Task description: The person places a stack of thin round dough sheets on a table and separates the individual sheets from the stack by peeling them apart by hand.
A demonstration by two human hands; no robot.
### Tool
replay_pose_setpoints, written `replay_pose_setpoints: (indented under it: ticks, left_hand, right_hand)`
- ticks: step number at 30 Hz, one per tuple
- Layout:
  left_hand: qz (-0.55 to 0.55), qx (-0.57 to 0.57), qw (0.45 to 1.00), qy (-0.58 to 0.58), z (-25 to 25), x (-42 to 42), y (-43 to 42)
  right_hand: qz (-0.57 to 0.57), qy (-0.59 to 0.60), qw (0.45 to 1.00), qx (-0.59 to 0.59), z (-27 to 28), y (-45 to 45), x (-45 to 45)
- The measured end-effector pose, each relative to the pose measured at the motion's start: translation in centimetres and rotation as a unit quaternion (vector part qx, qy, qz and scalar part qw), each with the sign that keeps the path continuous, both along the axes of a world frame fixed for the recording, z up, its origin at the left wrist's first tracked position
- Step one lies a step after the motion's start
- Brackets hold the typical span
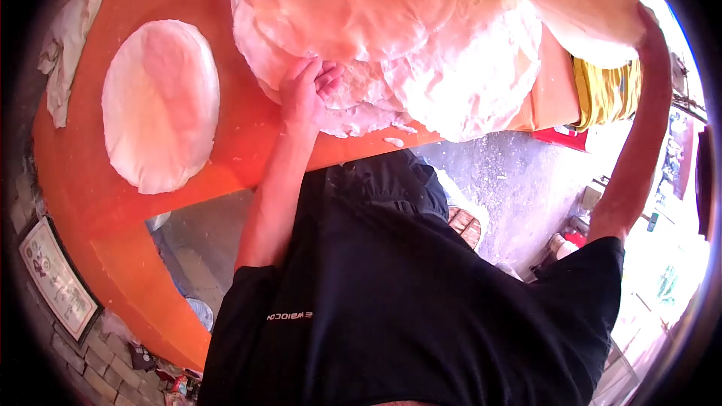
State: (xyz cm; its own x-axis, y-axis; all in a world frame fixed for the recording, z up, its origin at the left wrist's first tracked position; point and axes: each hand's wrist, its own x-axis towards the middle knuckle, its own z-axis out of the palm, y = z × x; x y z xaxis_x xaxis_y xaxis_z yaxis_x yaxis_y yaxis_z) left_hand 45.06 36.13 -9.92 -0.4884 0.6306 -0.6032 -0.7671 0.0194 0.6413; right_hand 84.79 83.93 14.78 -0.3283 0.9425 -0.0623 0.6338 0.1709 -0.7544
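Observation:
My left hand [310,89] is at the near edge of a stack of thin, pale round dough sheets [462,83], its fingers curled against the edge of the upper sheet [353,7]. My right arm reaches out to the upper right, where a sheet [579,7] stretches across to the wrist. The fingers of my right hand are hidden at that sheet. A separate oval dough sheet [161,105] lies flat on the orange table [248,143], left of my left hand.
Yellow cloth [611,90] hangs at the table's right side, above a red object [562,137]. Crumpled pale material [75,37] lies at the far left edge. A framed sheet [60,278] is at the lower left. Small dough scraps [393,141] sit near the table's front edge.

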Motion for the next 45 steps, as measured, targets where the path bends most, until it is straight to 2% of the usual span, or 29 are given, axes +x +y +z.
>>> replay_pose_setpoints:
  ticks: [1,2,3,4,6,8,9,10,14,16,17,18,20,21,22,24,25,30,32,33,36,37,38,39,40,41,43,45]
  left_hand:
    - [0.001,-0.001,1.0,0.002,-0.2,-0.2,0.1]
    - [0.011,0.004,1.0,0.0,-0.6,-0.3,0.1]
    - [0.022,0.008,1.0,-0.004,-0.8,-0.4,0.0]
    - [0.026,0.005,1.0,-0.003,-0.5,-0.1,0.0]
    - [0.065,-0.005,0.99,0.128,0.7,0.7,0.4]
    - [0.067,-0.003,0.992,0.111,0.5,0.3,0.4]
    - [0.052,0.022,0.997,0.052,-0.5,-0.2,0.6]
    - [0.038,0.046,0.998,-0.007,-1.1,-0.6,0.5]
    - [0.0,0.024,0.999,-0.023,-0.3,-1.0,0.7]
    - [-0.02,0.03,0.999,-0.033,0.2,-1.6,0.8]
    - [-0.022,0.032,0.999,-0.034,0.3,-1.7,0.7]
    - [-0.027,0.031,0.998,-0.039,0.2,-1.5,0.4]
    - [-0.033,0.046,0.998,-0.03,-0.2,-1.5,0.5]
    - [-0.033,0.036,0.998,-0.026,-0.2,-1.5,0.7]
    - [-0.034,0.024,0.999,-0.022,-0.1,-1.5,0.6]
    - [-0.049,0.038,0.998,-0.027,0.3,-1.9,0.5]
    - [-0.058,0.055,0.996,-0.035,0.4,-2.2,0.6]
    - [-0.054,0.056,0.994,-0.073,-0.7,-2.5,0.5]
    - [-0.053,0.114,0.989,-0.084,0.4,-2.7,0.9]
    - [-0.025,0.085,0.994,-0.063,1.1,-2.5,1.1]
    - [-0.051,0.056,0.997,-0.03,1.6,-2.9,0.8]
    - [-0.058,0.044,0.997,0.001,1.8,-2.9,0.6]
    - [-0.063,0.042,0.997,-0.003,1.6,-2.7,0.0]
    - [-0.089,0.014,0.996,0.027,1.4,-2.5,-0.6]
    - [-0.114,-0.012,0.992,0.06,1.3,-2.3,-0.9]
    - [-0.107,-0.009,0.993,0.041,1.5,-1.6,-1.4]
    - [-0.132,-0.009,0.991,0.03,2.2,0.0,-2.3]
    - [-0.157,-0.008,0.987,0.019,2.5,1.2,-1.8]
  right_hand:
    - [0.062,-0.216,0.967,0.118,0.6,1.6,-1.4]
    - [0.102,-0.368,0.895,0.23,1.1,3.2,-2.8]
    - [0.117,-0.435,0.835,0.315,2.1,2.7,-5.5]
    - [0.13,-0.447,0.806,0.365,2.5,0.9,-8.7]
    - [0.16,-0.42,0.783,0.43,2.2,-5.2,-15.4]
    - [0.213,-0.378,0.78,0.451,-1.0,-13.1,-21.6]
    - [0.249,-0.368,0.782,0.438,-3.5,-16.3,-24.1]
    - [0.287,-0.378,0.779,0.41,-6.6,-19.1,-26.1]
    - [0.403,-0.407,0.789,0.221,-18.9,-28.1,-29.7]
    - [0.357,-0.208,0.859,0.304,-19.7,-30.3,-28.3]
    - [0.342,-0.221,0.876,0.26,-20.1,-29.8,-28.1]
    - [0.354,-0.251,0.871,0.23,-18.4,-29.5,-28.2]
    - [0.342,-0.251,0.87,0.252,-15.8,-29.3,-29.3]
    - [0.339,-0.194,0.861,0.326,-15.5,-29.7,-30.1]
    - [0.349,-0.178,0.881,0.266,-16.5,-30.4,-30.9]
    - [0.375,-0.199,0.853,0.304,-19.9,-32.6,-31.8]
    - [0.35,-0.175,0.885,0.253,-20.7,-34.1,-31.6]
    - [0.344,-0.134,0.885,0.283,-20.0,-36.3,-30.1]
    - [0.339,-0.124,0.881,0.306,-20.6,-35.7,-30.7]
    - [0.327,-0.135,0.881,0.314,-21.3,-35.7,-30.9]
    - [0.337,-0.16,0.878,0.3,-21.6,-33.5,-31.3]
    - [0.354,-0.223,0.846,0.33,-22.9,-31.0,-31.5]
    - [0.451,-0.467,0.683,0.336,-17.9,-29.3,-33.3]
    - [0.448,-0.505,0.66,0.33,-14.9,-27.0,-33.9]
    - [0.365,-0.443,0.753,0.321,-12.3,-24.4,-33.4]
    - [0.302,-0.378,0.805,0.343,-9.0,-22.8,-32.9]
    - [0.222,-0.268,0.834,0.429,-3.0,-22.3,-31.4]
    - [0.201,-0.182,0.833,0.483,0.6,-24.7,-29.8]
